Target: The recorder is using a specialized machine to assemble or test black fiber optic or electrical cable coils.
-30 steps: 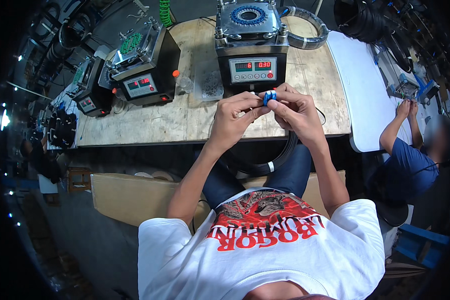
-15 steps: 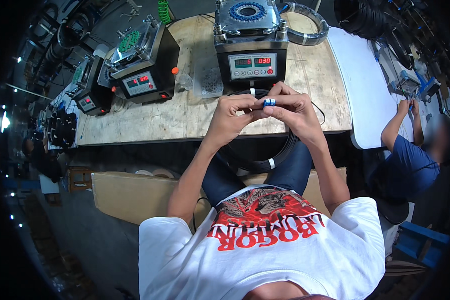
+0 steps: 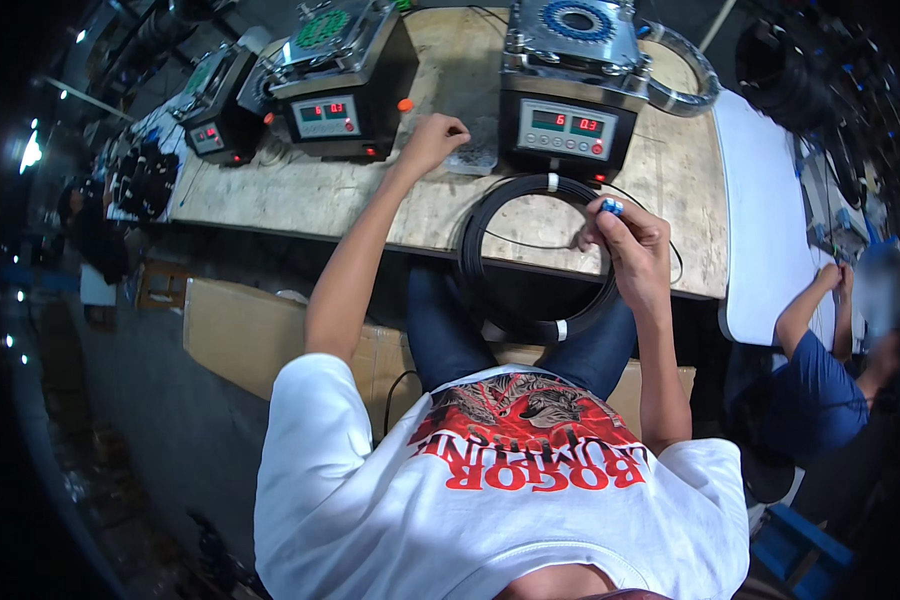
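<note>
My right hand [image 3: 634, 250] holds a small blue-and-white connector [image 3: 611, 206] between thumb and fingers, above the table's front edge. A coil of black cable [image 3: 473, 235], bound with white bands, lies just left of that hand, partly on the table and partly over my lap. My left hand [image 3: 433, 145] is stretched out over the table, its fingers curled together at the left edge of a clear plastic box [image 3: 482, 160] of small pieces. Whatever those fingers may hold is too small to make out.
Behind the box stands a black machine [image 3: 567, 130] with a red-lit display and a blue ring on top. Two similar machines with green tops, the nearer one [image 3: 335, 125] included, stand to the left. An orange-capped bottle [image 3: 405, 105] is beside it. At right a person [image 3: 810, 370] works at a white table [image 3: 760, 220].
My hands have parted. The left one has let go near the connector and moved left and away to the box; the right one keeps the connector, slightly further right. The view has shifted.
</note>
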A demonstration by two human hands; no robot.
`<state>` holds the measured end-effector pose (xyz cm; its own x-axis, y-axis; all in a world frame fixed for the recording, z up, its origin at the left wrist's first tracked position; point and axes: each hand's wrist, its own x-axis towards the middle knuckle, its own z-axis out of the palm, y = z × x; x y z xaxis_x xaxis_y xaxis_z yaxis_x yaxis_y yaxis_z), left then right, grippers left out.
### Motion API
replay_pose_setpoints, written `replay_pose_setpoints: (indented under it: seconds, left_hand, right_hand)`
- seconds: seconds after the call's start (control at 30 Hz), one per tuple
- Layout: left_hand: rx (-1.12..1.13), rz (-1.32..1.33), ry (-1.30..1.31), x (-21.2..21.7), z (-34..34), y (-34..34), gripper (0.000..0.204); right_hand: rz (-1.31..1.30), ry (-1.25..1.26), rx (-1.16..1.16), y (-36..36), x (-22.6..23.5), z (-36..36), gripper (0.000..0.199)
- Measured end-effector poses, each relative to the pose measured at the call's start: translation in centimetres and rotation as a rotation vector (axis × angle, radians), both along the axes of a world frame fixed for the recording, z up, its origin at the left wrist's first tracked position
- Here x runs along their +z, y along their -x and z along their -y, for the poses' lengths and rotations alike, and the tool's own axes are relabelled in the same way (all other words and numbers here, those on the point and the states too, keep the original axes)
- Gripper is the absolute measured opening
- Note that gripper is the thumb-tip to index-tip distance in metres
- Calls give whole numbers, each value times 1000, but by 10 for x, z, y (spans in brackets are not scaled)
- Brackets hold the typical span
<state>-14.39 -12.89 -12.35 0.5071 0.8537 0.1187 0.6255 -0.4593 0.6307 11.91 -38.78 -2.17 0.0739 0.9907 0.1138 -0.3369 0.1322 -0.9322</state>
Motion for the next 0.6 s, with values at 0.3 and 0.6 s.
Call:
replay_pose_setpoints:
  seconds: [0.3, 0.6]
  left_hand:
    - [-176, -291, 95, -44, -27, -31, 25]
    - [-137, -282, 43, -49, -28, -35, 26]
  right_hand:
    - [47, 52, 10, 1, -9, 0, 22]
    - [40, 51, 9, 0, -10, 0, 23]
